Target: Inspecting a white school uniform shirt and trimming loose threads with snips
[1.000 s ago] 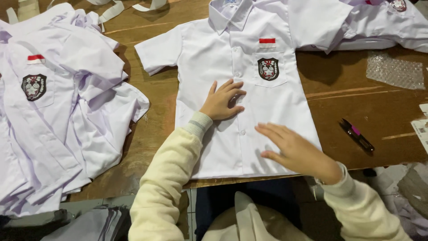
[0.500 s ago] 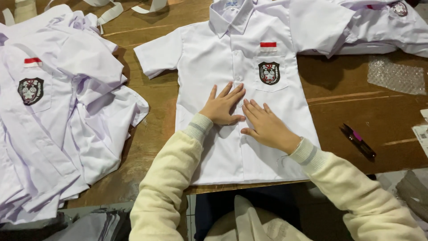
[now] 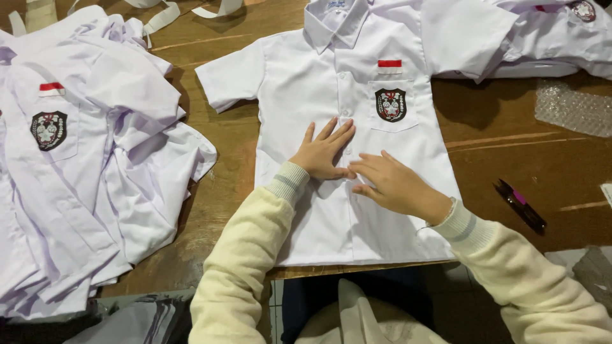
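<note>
While the white short-sleeved shirt (image 3: 347, 127) lies face up and buttoned on the wooden table (image 3: 510, 159), its hem reaching the near edge, both hands rest flat on its front. The left hand (image 3: 325, 153) presses beside the button line with its fingers spread a little apart and straight; the right hand (image 3: 395, 185) lies just next to it, fingers held close together and pointing left, the fingertips touching or almost touching the left hand. Neither hand grips anything; the palms simply bear down on the cloth.

The shirt looks light and soft, a thin woven cotton that creases readily and would slide easily over the smooth wood. I judge it would go limp if lifted by one corner, so the shoulders, the collar (image 3: 335, 19) or both side seams seem the sensible places to take hold, with the chest pocket and its dark crest badge (image 3: 390, 105) kept flat. A small red and white patch (image 3: 389, 66) sits just above the pocket.

To the left a loose pile of similar shirts (image 3: 83, 172) spills over the table edge, well apart from the hands. Another such shirt (image 3: 561, 32) lies at the far right, near a piece of bubble wrap (image 3: 574, 108). A small dark thread snipper with a pink mark (image 3: 519, 205) lies to the right of the right sleeve cuff.
</note>
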